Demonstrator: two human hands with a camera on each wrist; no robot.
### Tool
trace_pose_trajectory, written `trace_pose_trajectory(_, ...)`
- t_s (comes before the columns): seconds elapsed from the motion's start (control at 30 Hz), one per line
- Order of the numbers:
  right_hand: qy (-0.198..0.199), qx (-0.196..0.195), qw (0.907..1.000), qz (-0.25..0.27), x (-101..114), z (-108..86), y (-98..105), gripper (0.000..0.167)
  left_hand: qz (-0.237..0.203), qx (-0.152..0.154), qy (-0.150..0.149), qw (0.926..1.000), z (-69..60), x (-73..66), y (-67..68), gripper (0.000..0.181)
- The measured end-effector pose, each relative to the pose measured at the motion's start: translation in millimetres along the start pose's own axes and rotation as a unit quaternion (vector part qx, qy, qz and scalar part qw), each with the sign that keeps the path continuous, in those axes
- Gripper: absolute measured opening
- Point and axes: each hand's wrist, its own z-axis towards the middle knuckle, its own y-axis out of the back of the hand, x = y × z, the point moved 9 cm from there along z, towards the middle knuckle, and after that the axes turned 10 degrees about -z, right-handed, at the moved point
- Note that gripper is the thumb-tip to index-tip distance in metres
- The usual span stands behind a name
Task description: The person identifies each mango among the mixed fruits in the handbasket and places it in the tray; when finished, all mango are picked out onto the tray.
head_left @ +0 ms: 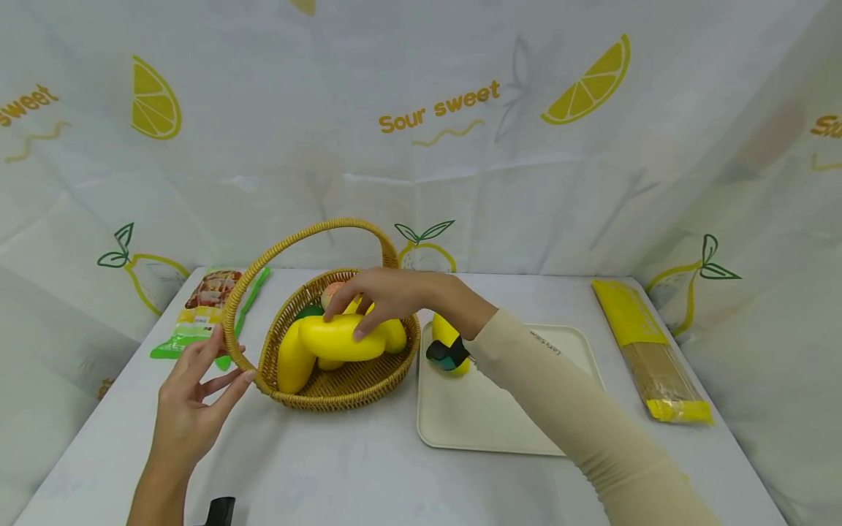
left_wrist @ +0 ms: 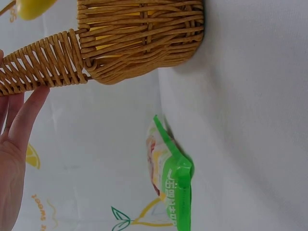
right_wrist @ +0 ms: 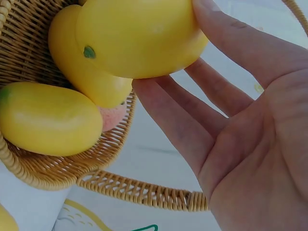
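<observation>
My right hand [head_left: 393,294] holds a plump yellow mango [head_left: 342,340] between thumb and fingers, over the wicker basket [head_left: 342,402]. In the right wrist view the mango [right_wrist: 144,38] shows a small green stem end, and the fingertips press its side. My left hand [head_left: 187,413] pinches the lower left end of the basket's arched handle [head_left: 238,292]; in the left wrist view its fingers [left_wrist: 29,113] touch the woven handle. Inside the basket lie another mango [head_left: 294,363], more yellow fruit, a pinkish peach [head_left: 332,292] and something dark green [head_left: 310,312], partly hidden.
Right of the basket lies a cream tray [head_left: 490,431] with yellow fruit [head_left: 445,330] on it, partly covered by the right wrist's camera. A green food bag [head_left: 210,307] is at the back left, a yellow noodle packet [head_left: 651,351] at the far right. A printed curtain hangs behind.
</observation>
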Motion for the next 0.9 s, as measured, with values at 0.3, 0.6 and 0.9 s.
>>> trace_pose_trajectory(0.3, 0.033, -0.028, 0.9986, -0.029, -2, -16.1, 12, 0.048, 0.002, -0.002, 0.001, 1.0000, -0.2, -0.9, 0.7, 0.095)
trace_pose_trajectory(0.6, 0.053, -0.045, 0.9975, 0.008, -2, -32.4, 20, 0.049, 0.000, -0.001, 0.002, 1.0000, 0.1, -1.1, -0.4, 0.094)
trace_pose_trajectory(0.9, 0.039, -0.072, 0.9966, -0.010, -9, -52.3, 33, 0.048, 0.001, 0.001, 0.006, 1.0000, 0.3, -1.1, -0.1, 0.094)
